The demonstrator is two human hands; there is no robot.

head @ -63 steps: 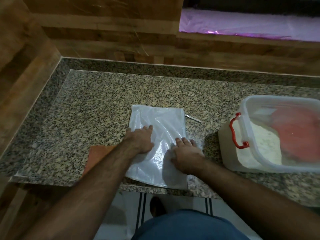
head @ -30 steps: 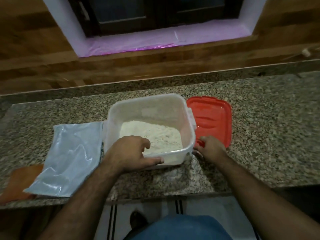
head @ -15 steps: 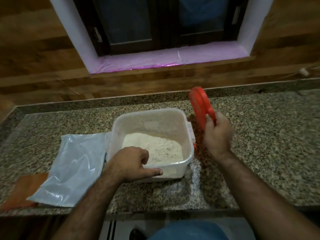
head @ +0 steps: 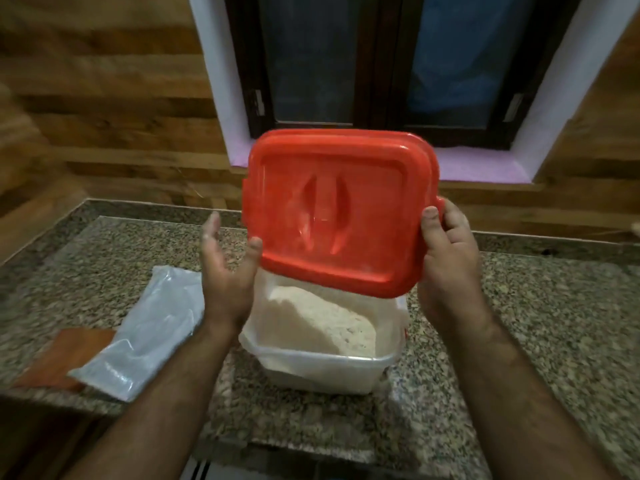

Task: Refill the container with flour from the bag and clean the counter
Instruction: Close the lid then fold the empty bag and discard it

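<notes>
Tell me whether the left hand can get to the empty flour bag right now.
Probably yes: the left hand is open, only touching the red lid the right hand grips, and the flour bag lies uncovered just beside it.

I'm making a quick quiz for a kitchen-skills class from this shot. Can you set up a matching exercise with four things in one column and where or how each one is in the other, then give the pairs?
Things:
1. red lid
2. clear container
3. empty plastic bag
4. brown cloth

Places or states:
A. lying flat on the counter, left of the container
B. held tilted in the air above the container
C. partly tucked under the bag, near the counter's front edge
D. standing open on the counter with flour inside

Pairs: 1-B, 2-D, 3-A, 4-C
</notes>
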